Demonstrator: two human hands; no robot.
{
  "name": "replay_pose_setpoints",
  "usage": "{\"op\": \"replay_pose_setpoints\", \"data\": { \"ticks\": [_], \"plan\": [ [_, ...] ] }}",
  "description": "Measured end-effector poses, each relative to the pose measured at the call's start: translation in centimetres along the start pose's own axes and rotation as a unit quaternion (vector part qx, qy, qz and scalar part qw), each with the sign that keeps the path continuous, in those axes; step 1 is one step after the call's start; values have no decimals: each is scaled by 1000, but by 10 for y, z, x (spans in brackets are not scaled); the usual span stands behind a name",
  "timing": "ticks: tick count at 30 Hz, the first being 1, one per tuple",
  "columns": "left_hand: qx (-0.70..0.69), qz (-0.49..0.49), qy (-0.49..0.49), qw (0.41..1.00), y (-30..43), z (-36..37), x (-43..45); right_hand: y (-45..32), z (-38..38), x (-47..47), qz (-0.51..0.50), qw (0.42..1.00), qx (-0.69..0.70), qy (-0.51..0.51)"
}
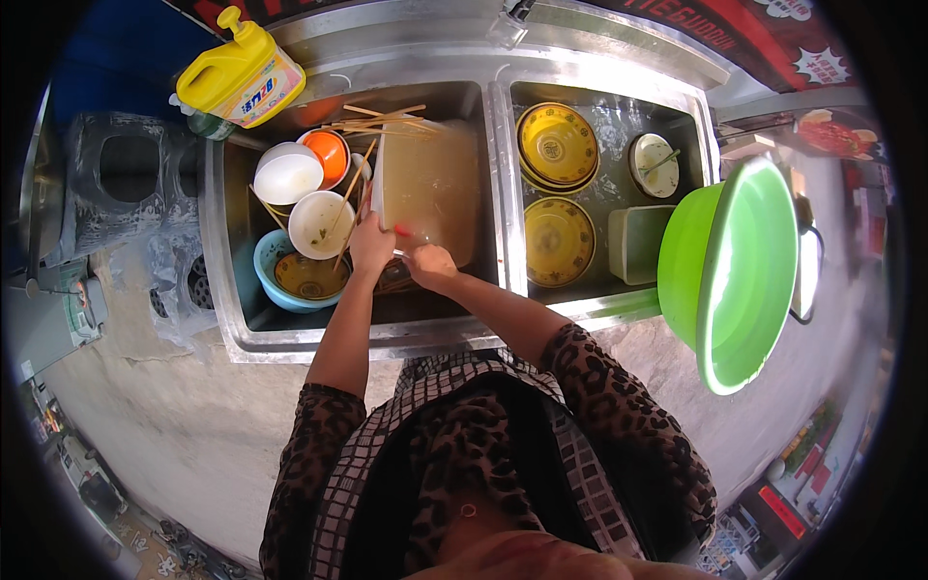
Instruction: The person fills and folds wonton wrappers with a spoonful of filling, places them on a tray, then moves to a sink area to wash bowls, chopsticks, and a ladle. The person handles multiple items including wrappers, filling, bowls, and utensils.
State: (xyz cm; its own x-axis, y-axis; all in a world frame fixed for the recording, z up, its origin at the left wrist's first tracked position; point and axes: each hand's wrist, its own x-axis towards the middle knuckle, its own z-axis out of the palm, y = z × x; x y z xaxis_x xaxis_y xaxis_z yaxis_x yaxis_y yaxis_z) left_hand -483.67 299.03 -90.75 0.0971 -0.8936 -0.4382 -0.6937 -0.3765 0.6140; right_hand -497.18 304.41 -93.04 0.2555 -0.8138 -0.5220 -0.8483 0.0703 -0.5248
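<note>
Both hands are in the left basin of a steel sink. My left hand (373,250) is curled beside a white bowl (322,225) and several wooden chopsticks (351,188). My right hand (431,266) is closed around the end of a small pale object (399,254), which reaches toward my left hand; what it is cannot be told. Just beyond them lies a rectangular container of cloudy water (429,188), with something red at its near edge. More chopsticks rest across its far end. A light blue basin (270,279) holding a yellow patterned bowl (308,275) sits left of my left hand.
White (288,173) and orange (328,156) bowls stand at the basin's left. Yellow bowls (558,145), a small white dish (655,165) and a rectangular tub (638,243) are in the right basin. A green plastic basin (747,275) leans at the right rim; a yellow detergent bottle (243,76) stands behind left.
</note>
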Motion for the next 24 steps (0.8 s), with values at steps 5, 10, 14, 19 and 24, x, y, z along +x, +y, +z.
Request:
{"op": "replay_pose_setpoints", "data": {
  "ticks": [5, 10, 14, 19, 24],
  "plan": [
    [255, 189, 70, 946, 76, -33, -24, -8, 5, 0, -187, 901, 324, 220],
    [362, 241, 75, 897, 132, -40, -45, -21, -25, -16, -152, 805, 565, 95],
    [390, 303, 102, 863, 148, -29, -61, -32, -48, -42, -90, 680, 727, 29],
    [471, 328, 161, 803, 176, -25, -93, -37, -69, -69, -65, 580, 810, -56],
    [413, 317, 175, 836, 199, -73, -150, -43, -109, -114, -204, 816, 536, 69]
  ]
}}
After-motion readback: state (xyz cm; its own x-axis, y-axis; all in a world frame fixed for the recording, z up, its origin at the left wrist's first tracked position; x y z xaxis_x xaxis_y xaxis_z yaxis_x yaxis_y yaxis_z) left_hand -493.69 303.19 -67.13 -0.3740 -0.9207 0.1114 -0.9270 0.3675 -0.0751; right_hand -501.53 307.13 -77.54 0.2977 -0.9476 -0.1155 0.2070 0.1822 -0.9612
